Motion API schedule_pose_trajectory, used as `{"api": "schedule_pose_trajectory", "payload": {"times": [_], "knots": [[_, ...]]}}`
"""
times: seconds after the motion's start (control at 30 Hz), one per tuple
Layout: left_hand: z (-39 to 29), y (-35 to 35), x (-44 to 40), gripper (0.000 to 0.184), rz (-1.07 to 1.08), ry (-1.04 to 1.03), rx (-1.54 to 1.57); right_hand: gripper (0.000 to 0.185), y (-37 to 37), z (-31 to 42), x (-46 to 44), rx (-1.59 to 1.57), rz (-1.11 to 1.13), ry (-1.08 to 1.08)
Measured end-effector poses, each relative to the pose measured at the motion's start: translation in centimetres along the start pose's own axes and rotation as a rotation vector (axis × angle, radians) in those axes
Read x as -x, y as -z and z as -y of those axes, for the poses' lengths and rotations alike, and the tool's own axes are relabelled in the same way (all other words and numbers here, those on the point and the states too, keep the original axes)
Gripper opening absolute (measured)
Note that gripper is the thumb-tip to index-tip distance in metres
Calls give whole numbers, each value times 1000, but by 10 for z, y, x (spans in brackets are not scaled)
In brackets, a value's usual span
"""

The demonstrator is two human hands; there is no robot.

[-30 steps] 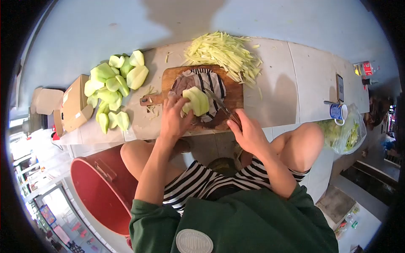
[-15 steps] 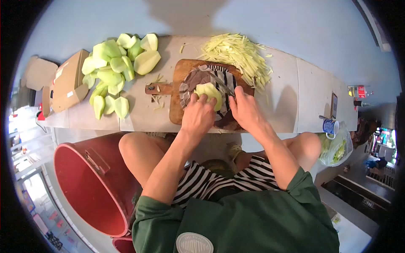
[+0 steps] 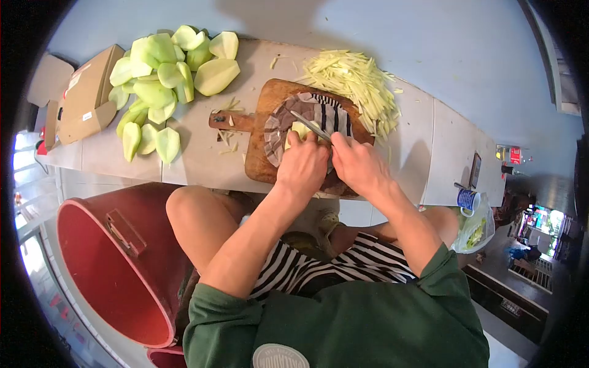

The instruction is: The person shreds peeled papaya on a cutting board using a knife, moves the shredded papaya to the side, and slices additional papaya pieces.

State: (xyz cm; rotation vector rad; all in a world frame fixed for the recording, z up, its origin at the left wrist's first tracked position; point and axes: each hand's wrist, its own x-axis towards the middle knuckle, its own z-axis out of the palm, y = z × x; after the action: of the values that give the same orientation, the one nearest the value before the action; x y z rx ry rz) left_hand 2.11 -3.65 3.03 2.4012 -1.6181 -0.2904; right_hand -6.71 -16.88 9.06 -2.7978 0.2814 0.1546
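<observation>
My left hand [image 3: 304,162] is closed over pale green slices [image 3: 300,129] on a folded cloth, partly striped [image 3: 334,116]. The cloth lies on a wooden cutting board [image 3: 262,144] whose handle points left. My right hand [image 3: 358,161] grips a knife [image 3: 310,124], its blade slanting up and left across the top of the slices. The two hands are close together. Behind the board's right side is a heap of thin, pale shreds [image 3: 353,83]. Larger green pieces [image 3: 156,89] are piled to the left of the board.
A cardboard box [image 3: 92,98] stands at the counter's left end. A large red bin [image 3: 116,270] is below the counter's left side. On the right are a blue-and-white cup [image 3: 468,201], a phone [image 3: 475,170], a plastic bag [image 3: 478,232] and a bottle [image 3: 509,154].
Both hands have come closer together over the slices, which are now mostly covered by my left hand. The knife now lies across them. The view has shifted, with the bin appearing larger.
</observation>
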Motion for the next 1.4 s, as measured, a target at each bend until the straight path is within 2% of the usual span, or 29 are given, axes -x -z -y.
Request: {"api": "schedule_pose_trajectory", "payload": {"times": [0.07,0.13,0.2,0.23,0.3,0.33,0.4,0.43,0.5,0.6,0.67,0.73,0.8,0.87,1.03,1.13,1.2,1.3,1.4], "knots": [[-4,7,2,17,-35,35,18,21,-22,-22,4,14,23,-25],[-3,13,-1,16,-78,72,28,21,-12,-13,-5,32,37,-42],[-5,12,-1,15,98,51,-3,19,-1,2,-1,32,19,-25],[-5,11,-1,15,97,52,3,19,-1,0,-2,36,23,-25],[-4,10,4,14,-49,68,37,19,-3,-6,1,-21,-33,68],[-6,12,4,14,-55,73,39,19,-6,-10,3,-16,-32,73],[-7,15,3,13,-55,132,67,20,-7,-10,2,85,115,-87],[-1,15,1,13,-60,146,66,20,-3,-8,-4,87,118,-72],[-1,10,5,14,34,54,54,19,6,4,5,-32,-2,16],[0,9,6,15,-71,78,155,18,-10,-13,5,8,46,-22],[2,2,3,14,-93,73,97,18,-4,-6,2,7,57,-33],[-4,2,12,14,-68,48,68,17,3,8,9,-13,102,-86],[0,8,11,14,-90,65,37,17,10,12,0,-68,-7,45],[-4,12,14,14,-78,85,85,17,-18,-12,10,-52,27,-3],[1,12,11,16,-38,79,99,17,-3,5,3,-9,52,-55],[2,14,12,16,-66,90,147,17,-9,-2,5,-76,-42,50],[2,15,11,16,-92,107,128,16,-7,2,2,1,110,-90],[2,-3,15,16,-98,70,110,15,4,17,-2,-70,7,-4],[0,7,18,16,-92,71,140,14,-17,-3,0,-41,30,-24]]}}
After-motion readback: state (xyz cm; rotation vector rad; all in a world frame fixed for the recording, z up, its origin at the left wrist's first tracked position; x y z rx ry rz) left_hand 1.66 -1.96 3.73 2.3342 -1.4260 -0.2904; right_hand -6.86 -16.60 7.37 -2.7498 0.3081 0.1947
